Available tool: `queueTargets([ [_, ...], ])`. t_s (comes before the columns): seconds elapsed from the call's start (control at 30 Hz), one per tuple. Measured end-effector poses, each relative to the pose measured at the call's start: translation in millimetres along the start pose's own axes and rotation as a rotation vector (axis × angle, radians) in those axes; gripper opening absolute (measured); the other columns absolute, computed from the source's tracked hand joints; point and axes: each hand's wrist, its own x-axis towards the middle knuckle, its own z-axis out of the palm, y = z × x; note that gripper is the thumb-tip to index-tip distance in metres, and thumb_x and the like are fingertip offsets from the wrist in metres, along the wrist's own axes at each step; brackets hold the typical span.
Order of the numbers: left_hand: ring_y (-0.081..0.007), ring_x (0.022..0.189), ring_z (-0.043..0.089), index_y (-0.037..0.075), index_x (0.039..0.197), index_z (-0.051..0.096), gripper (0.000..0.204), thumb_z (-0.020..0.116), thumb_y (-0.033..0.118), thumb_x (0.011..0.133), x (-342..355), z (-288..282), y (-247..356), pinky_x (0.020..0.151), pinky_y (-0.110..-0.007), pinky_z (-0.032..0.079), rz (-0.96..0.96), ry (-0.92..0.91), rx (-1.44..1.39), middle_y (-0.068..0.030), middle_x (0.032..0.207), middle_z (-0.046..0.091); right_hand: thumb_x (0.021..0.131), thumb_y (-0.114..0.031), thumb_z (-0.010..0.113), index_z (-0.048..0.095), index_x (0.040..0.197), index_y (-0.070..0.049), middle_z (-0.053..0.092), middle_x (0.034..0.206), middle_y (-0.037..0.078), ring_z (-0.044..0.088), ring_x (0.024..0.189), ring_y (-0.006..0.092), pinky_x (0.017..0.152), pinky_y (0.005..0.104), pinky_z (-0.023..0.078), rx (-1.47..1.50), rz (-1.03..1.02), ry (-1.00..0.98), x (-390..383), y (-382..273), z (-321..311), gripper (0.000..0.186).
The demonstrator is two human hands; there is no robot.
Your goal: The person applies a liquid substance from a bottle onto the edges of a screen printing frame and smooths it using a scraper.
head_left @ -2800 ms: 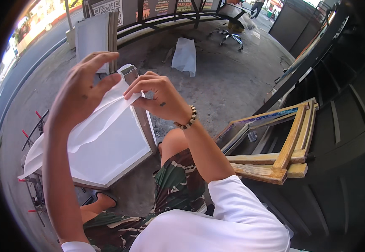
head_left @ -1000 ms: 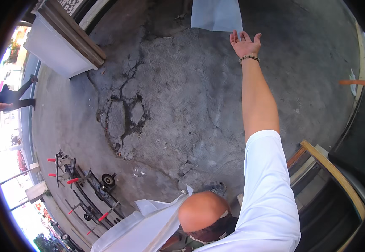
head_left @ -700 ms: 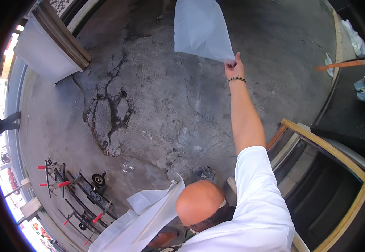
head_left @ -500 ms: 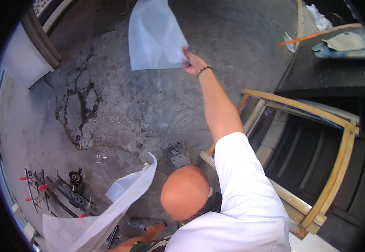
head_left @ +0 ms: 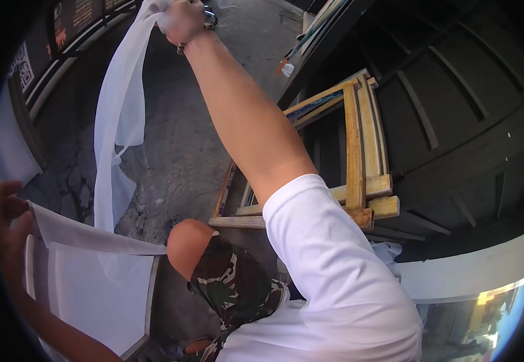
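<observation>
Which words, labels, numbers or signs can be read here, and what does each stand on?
Dark panel, upper left: light and orange print, too small and blurred to quote.
Square code, left of that panel: a black-and-white pattern, no readable words.
White sheet held in the right hand: no print visible.
Wooden frames: no writing discernible.

white short-sleeved shirt (head_left: 334, 277); green-brown camouflage shorts (head_left: 231, 279); beaded bracelet (head_left: 181, 48), right wrist.
</observation>
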Motion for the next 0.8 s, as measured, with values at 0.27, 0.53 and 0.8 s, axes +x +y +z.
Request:
queueTargets([
  [0.27,-0.0252,0.081,0.063,0.006,0.122,0.058,0.05,0.061,0.001,0.071,38,-7,-84,0.084,-0.038,0.054,0.111,-0.04,0.124,-0.0136,0.091,0.063,0.086,-0.029,0.063,0.035,0.144,-0.004,0.052,0.129,0.034,0.052,0.123,0.0473,0.1,0.0579,0.045,-2.162,-0.884,-0.247,-132,-314,92,0.07],
  [0.53,-0.0223,0.079,0.062,0.003,0.121,0.058,0.05,0.059,0.002,0.07,16,-2,-63,0.083,-0.035,0.053,0.192,0.015,0.01,-0.012,0.086,0.06,0.086,-0.018,0.072,0.069,0.119,-0.016,0.06,0.122,0.006,0.059,0.115,0.0251,0.081,0.047,0.054,-3.503,-0.124,0.421,-173,-438,-56,0.033],
  [0.8,-0.0224,0.08,0.064,0.005,0.123,0.058,0.044,0.062,0.0,0.079,18,3,-74,0.084,-0.036,0.055,0.251,-0.02,-0.044,-0.0124,0.086,0.061,0.09,-0.043,0.06,0.058,0.139,-0.012,0.048,0.151,0.012,0.052,0.134,0.0306,0.094,0.0525,0.054,-2.839,1.145,-0.024,-199,-406,-227,0.058],
])
